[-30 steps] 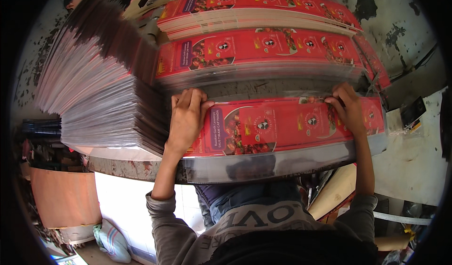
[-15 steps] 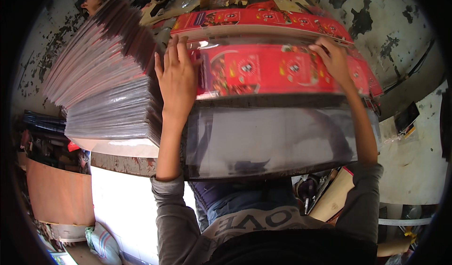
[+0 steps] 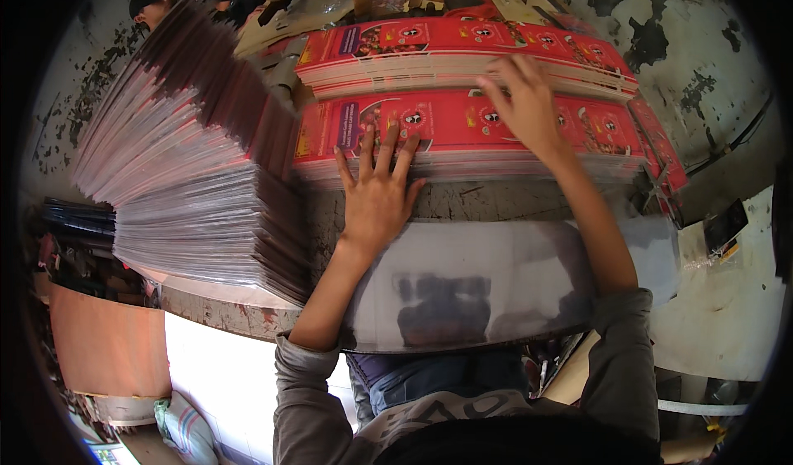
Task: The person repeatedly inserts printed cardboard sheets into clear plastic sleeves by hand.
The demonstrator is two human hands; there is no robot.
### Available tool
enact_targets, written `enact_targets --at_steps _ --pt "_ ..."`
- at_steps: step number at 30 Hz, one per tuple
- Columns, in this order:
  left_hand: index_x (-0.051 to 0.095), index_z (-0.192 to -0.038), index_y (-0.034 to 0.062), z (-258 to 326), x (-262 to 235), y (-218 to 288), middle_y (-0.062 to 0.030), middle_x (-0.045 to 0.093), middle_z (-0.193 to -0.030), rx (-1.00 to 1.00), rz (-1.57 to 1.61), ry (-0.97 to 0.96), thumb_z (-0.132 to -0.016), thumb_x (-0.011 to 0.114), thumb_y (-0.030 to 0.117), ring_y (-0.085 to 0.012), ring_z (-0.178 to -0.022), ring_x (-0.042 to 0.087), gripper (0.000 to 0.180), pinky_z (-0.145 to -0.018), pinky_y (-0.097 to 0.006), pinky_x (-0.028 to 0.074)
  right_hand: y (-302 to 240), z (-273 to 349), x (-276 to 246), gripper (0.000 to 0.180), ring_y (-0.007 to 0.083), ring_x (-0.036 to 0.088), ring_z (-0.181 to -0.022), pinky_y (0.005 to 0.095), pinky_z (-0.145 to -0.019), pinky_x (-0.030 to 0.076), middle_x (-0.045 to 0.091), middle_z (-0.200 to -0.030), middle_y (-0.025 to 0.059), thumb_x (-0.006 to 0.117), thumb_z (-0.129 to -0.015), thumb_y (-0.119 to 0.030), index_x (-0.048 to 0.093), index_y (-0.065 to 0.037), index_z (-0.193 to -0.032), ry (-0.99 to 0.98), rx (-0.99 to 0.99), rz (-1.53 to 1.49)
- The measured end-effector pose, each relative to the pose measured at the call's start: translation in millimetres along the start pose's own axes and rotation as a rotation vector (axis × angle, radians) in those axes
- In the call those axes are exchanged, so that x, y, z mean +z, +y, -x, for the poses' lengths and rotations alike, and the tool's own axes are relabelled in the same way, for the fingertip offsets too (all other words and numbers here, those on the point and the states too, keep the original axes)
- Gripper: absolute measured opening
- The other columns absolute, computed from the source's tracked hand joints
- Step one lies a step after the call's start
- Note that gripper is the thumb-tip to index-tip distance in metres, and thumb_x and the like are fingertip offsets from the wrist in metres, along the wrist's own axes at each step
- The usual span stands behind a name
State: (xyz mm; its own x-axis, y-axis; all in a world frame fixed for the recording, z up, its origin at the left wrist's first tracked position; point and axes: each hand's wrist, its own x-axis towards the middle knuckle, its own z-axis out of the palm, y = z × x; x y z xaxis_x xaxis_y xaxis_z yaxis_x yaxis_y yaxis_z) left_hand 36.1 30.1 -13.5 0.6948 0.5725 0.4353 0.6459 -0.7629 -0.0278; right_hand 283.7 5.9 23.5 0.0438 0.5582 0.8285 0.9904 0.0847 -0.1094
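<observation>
In front of me lies a stack of long red printed sheets point(image 3: 446, 126), with pictures of food along its top face. My left hand point(image 3: 378, 191) is spread flat, its fingertips on the left part of that stack. Above the stack's middle is my right hand point(image 3: 522, 102), fingers apart and slightly blurred; whether it touches the sheets I cannot tell. Behind stands a second stack of red printed sheets point(image 3: 462, 68). Close to my body lies a glossy transparent plastic sheet point(image 3: 479, 275) that reflects dark shapes.
A tall, fanned-out pile of plastic-covered sheets point(image 3: 198, 209) rises at the left of the worn table point(image 3: 487, 199). Scissors point(image 3: 661, 176) lie by the stack's right end. A person in a dark cap point(image 3: 153, 7) is at the far left. Peeling walls flank the table.
My left hand has moved right and nearer onto the red sheets. My right hand has shifted left. The clear film seen over the front stack no longer shows there.
</observation>
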Motion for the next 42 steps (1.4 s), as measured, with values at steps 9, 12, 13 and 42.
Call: enact_targets --at_steps 9,12,13,42 --pt "0.028 -0.13 0.0047 4 8 -5 -0.0173 0.017 -0.145 -0.066 0.175 0.168 -0.083 0.061 0.029 -0.0363 -0.136 0.015 0.062 -0.098 -0.07 0.012 -42 10 -1 0.047 0.0273 0.046 -0.102 0.043 -0.082 0.038 0.053 -0.114 0.0091 0.059 -0.078 -0.052 0.067 -0.006 -0.086 -0.319 -0.225 0.005" --pt "0.036 -0.124 0.0047 2 3 -3 -0.02 0.015 -0.146 -0.057 0.145 0.172 -0.082 0.061 0.026 -0.0381 -0.136 0.012 0.053 -0.097 -0.072 0.01 -40 5 -1 0.048 0.0275 0.046 -0.103 0.0432 -0.083 0.038 0.052 -0.114 0.0085 0.058 -0.079 -0.051 0.066 -0.004 -0.086 -0.228 -0.249 0.041" --pt "0.038 -0.122 0.0051 1 2 -2 -0.0205 0.014 -0.146 -0.062 0.098 0.126 -0.082 0.061 0.025 -0.0387 -0.136 0.011 0.05 -0.096 -0.072 0.01 -38 0 -3 0.049 0.0277 0.046 -0.103 0.044 -0.082 0.038 0.052 -0.114 0.0088 0.058 -0.079 -0.051 0.065 -0.004 -0.087 -0.152 -0.218 -0.003" --pt "0.043 -0.117 0.003 -2 12 -11 -0.0221 0.035 -0.135 -0.026 0.222 0.247 -0.084 0.057 0.019 -0.0361 -0.128 0.033 0.04 -0.099 -0.063 0.022 30 -14 -13 0.016 0.0219 0.054 -0.088 0.036 -0.08 0.044 0.054 -0.083 0.0055 0.058 -0.081 -0.021 0.056 -0.006 -0.088 -0.08 -0.344 0.556"
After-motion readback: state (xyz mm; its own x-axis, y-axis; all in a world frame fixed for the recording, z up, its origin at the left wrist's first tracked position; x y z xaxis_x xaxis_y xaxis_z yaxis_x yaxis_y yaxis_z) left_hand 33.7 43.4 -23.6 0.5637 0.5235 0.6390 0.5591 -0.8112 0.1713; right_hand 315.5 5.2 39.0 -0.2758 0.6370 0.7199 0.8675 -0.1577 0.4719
